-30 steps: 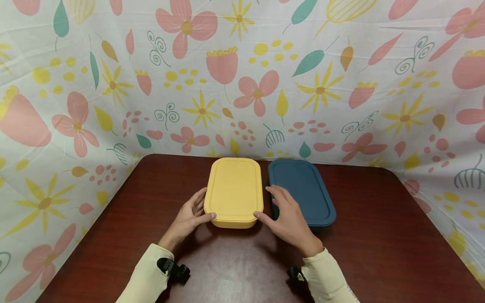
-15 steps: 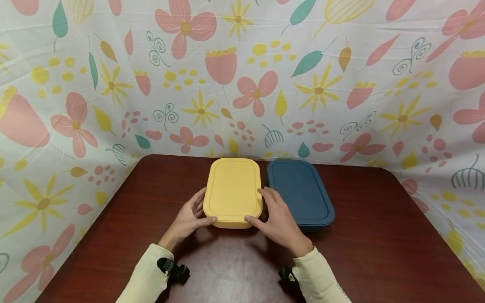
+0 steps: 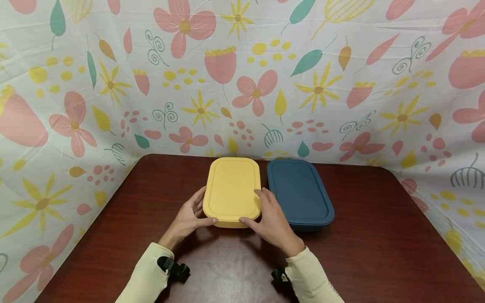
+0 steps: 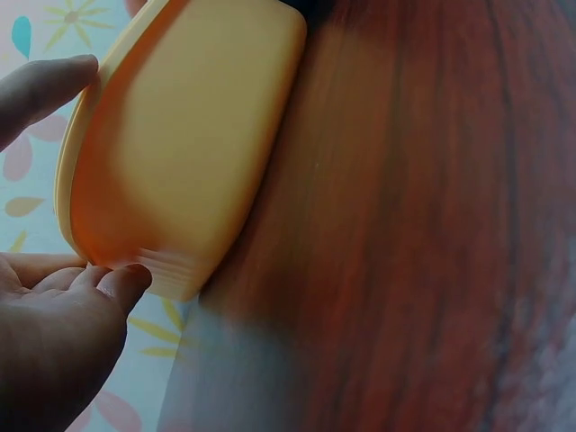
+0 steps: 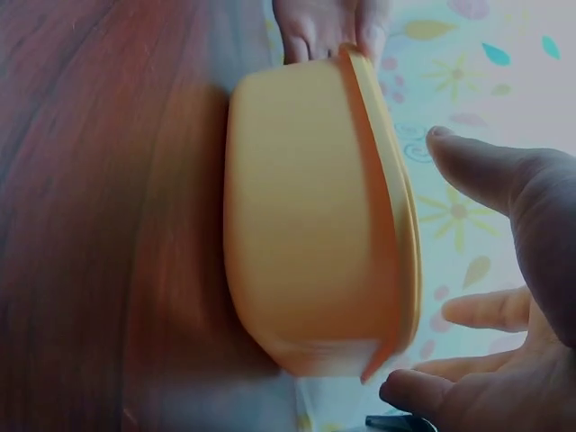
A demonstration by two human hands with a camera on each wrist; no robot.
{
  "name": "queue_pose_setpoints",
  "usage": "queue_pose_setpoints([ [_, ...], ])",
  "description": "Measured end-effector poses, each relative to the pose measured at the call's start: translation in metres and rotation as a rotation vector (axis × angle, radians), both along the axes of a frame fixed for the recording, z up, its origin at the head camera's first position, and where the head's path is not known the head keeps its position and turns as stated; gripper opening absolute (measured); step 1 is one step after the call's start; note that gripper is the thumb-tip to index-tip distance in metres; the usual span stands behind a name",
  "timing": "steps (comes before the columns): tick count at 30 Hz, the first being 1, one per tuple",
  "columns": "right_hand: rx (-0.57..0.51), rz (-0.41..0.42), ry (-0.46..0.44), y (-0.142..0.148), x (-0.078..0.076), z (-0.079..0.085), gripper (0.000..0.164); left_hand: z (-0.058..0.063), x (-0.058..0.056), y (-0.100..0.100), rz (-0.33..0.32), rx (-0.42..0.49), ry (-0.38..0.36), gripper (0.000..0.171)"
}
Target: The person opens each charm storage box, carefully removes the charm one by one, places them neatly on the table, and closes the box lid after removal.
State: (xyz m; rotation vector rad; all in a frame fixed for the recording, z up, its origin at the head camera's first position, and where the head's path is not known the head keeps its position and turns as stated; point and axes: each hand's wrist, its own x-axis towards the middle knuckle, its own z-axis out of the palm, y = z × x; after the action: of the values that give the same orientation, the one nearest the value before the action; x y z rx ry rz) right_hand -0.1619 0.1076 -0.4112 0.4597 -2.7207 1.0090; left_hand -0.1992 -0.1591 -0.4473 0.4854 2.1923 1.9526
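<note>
A yellow lidded food container (image 3: pixel 233 189) lies on the dark wooden table. My left hand (image 3: pixel 187 219) holds its near left corner. In the left wrist view, the thumb (image 4: pixel 67 81) meets the lid's rim and curled fingers (image 4: pixel 117 286) are at the rim's other side. My right hand (image 3: pixel 274 223) is spread around the near right corner, thumb toward the front edge. In the right wrist view, the thumb (image 5: pixel 477 171) looks apart from the rim, with the fingers spread; contact there I cannot tell. The container's inside is hidden under its lid.
A dark blue lidded container (image 3: pixel 301 191) lies just right of the yellow one, close to my right hand. The wooden table (image 3: pixel 379 235) ends at a flower-print cloth (image 3: pixel 257 84) at the back and sides. Each sleeve bears a black wrist camera (image 3: pixel 178 271).
My right hand has moved left, from beside the blue container to over the yellow container's near right corner. The left hand stays at its corner. Both containers keep their places.
</note>
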Motion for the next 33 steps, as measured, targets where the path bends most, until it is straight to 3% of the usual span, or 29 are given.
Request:
queue_pose_setpoints([
  [19,-0.065,-0.031,-0.058,-0.013,-0.002,-0.012,0.100,0.000,0.001,-0.003,-0.003,-0.040,-0.013,0.114],
  [33,-0.074,-0.027,-0.122,-0.012,-0.006,-0.018,0.108,0.001,0.002,-0.003,-0.021,0.002,-0.005,0.117],
])
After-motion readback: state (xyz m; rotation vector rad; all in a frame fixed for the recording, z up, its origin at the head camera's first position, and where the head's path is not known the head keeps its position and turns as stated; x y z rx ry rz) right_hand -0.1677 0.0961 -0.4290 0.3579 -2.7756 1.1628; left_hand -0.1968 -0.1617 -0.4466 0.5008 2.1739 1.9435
